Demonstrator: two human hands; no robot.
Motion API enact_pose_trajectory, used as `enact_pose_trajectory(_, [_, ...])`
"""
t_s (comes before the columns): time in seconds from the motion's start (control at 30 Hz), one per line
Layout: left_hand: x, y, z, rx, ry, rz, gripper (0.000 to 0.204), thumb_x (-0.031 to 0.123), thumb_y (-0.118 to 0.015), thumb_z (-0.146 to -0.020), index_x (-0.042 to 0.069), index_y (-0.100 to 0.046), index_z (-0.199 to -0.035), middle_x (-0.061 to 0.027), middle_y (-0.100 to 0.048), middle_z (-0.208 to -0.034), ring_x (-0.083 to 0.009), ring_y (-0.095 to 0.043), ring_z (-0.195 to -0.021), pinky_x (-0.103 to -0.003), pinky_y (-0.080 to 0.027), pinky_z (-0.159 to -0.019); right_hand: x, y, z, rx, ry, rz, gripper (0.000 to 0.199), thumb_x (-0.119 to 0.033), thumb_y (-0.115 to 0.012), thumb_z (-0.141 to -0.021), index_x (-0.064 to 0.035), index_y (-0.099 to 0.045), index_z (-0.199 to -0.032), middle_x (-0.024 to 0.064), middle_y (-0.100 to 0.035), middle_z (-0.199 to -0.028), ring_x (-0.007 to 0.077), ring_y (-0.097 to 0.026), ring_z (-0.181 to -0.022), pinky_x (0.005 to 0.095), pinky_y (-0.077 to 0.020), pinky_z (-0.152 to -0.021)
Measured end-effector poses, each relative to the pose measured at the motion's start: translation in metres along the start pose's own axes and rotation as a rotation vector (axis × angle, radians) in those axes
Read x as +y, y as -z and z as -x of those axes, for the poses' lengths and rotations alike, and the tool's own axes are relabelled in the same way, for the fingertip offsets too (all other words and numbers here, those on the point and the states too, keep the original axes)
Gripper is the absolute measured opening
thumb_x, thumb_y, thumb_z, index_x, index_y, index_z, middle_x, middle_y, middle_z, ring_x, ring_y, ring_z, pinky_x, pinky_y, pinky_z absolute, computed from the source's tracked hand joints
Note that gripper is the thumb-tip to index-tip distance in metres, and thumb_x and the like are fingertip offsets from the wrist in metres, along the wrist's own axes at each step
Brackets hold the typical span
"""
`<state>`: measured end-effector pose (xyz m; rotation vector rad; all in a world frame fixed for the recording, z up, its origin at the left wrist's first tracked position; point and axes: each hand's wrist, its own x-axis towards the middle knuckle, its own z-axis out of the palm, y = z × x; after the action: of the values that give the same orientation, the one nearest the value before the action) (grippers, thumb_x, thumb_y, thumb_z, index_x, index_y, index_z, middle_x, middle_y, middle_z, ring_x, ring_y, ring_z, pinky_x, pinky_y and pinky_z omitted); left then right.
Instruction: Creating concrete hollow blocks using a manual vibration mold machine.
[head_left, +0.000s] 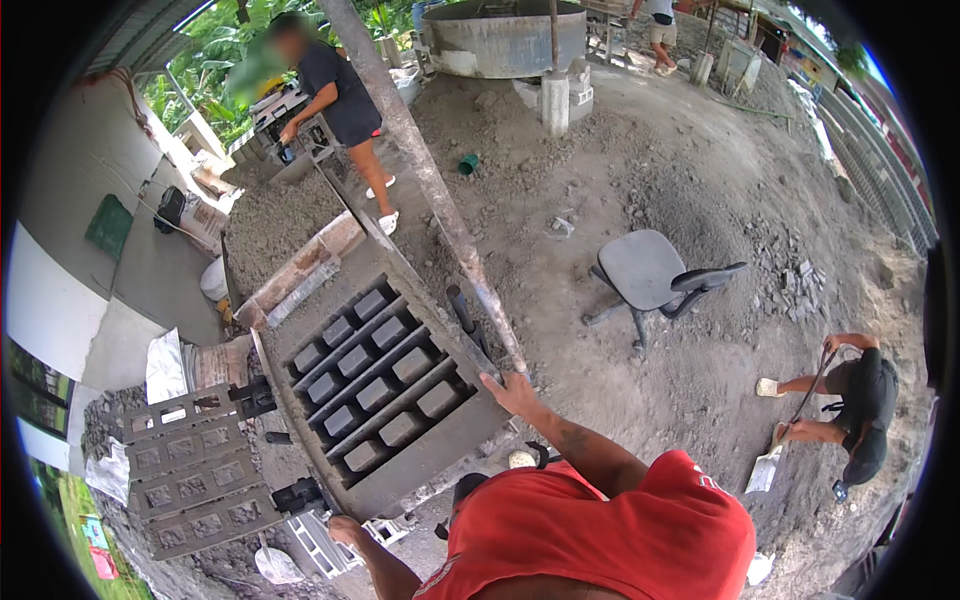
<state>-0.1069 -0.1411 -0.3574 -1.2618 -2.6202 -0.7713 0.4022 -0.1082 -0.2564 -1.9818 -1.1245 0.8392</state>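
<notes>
A metal block mould (325, 440) lies in front of me, with rows of rectangular cores between dark slots. My right hand (512, 393) is at the mould table's right edge, beside the lower end of a rusty pole (435, 190). Its thumb and fingers are apart, and nothing shows in it. My left hand (347, 531) is low at the table's near left corner, close to a black hinge (298, 496); its fingers are mostly hidden. A hinged metal grid frame (195, 465) with rectangular openings is swung out to the left.
Grey mix (280, 215) is heaped beyond the mould. One person (345, 95) stands at the far left; another (868, 410) holds a shovel (765, 470) at right. An office chair (640, 268) stands on the dirt. A large round metal tub (500, 45) is behind. Hollow blocks (325, 548) lie below my left hand.
</notes>
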Motion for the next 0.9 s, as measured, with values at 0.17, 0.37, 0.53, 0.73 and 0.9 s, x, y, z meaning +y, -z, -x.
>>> enact_pose_trajectory(0.17, [0.012,0.005,0.007,-0.032,0.089,-0.048,0.037,0.018,-0.039,-0.080,-0.009,-0.059,-0.067,-0.0276,-0.058,-0.064,-0.0368,-0.057,-0.056,-0.048,-0.042,-0.053,-0.004,0.007,0.003,0.004,0.032,-0.055,0.065,-0.058,-0.047,-0.082,0.0063,-0.058,-0.078,0.0331,-0.056,-0.078,0.0448,-0.057,-0.086,0.0473,-0.0433,-0.073])
enact_pose_trajectory(0.37, [0.056,0.010,0.020,-0.051,0.220,0.174,0.037,0.020,-0.043,-0.079,-0.011,-0.062,-0.069,-0.0264,-0.060,-0.067,-0.0390,-0.061,-0.064,-0.045,-0.046,-0.057,0.019,0.013,-0.003,0.065,-0.064,-0.086,0.064,-0.056,-0.046,-0.084,0.0069,-0.058,-0.077,0.0291,-0.056,-0.072,0.0441,-0.057,-0.080,0.0452,-0.0427,-0.070])
enact_pose_trajectory(0.53, [0.088,0.027,0.019,-0.116,0.514,0.173,0.041,0.021,-0.040,-0.080,-0.014,-0.059,-0.085,-0.0311,-0.060,-0.085,-0.0426,-0.061,-0.080,-0.046,-0.049,-0.072,0.024,0.011,-0.007,0.041,-0.025,-0.044,0.066,-0.057,-0.045,-0.084,0.0078,-0.059,-0.085,0.0288,-0.058,-0.077,0.0404,-0.058,-0.083,0.0429,-0.0430,-0.074])
enact_pose_trajectory(0.73, [0.056,0.039,0.016,-0.066,0.396,0.159,0.039,0.024,-0.044,-0.079,-0.011,-0.061,-0.077,-0.0302,-0.060,-0.076,-0.0436,-0.060,-0.073,-0.047,-0.048,-0.069,0.014,-0.002,-0.005,-0.003,-0.026,-0.015,0.068,-0.057,-0.044,-0.085,0.0080,-0.059,-0.098,0.0270,-0.061,-0.087,0.0372,-0.059,-0.091,0.0396,-0.0419,-0.081])
enact_pose_trajectory(0.9, [0.047,0.031,0.016,-0.024,0.217,0.122,0.039,0.023,-0.043,-0.082,-0.011,-0.059,-0.073,-0.0306,-0.059,-0.072,-0.0453,-0.059,-0.067,-0.049,-0.049,-0.060,0.021,0.001,-0.008,-0.086,0.016,-0.098,0.067,-0.054,-0.045,-0.086,0.0099,-0.058,-0.100,0.0231,-0.063,-0.088,0.0262,-0.059,-0.090,0.0361,-0.0424,-0.081])
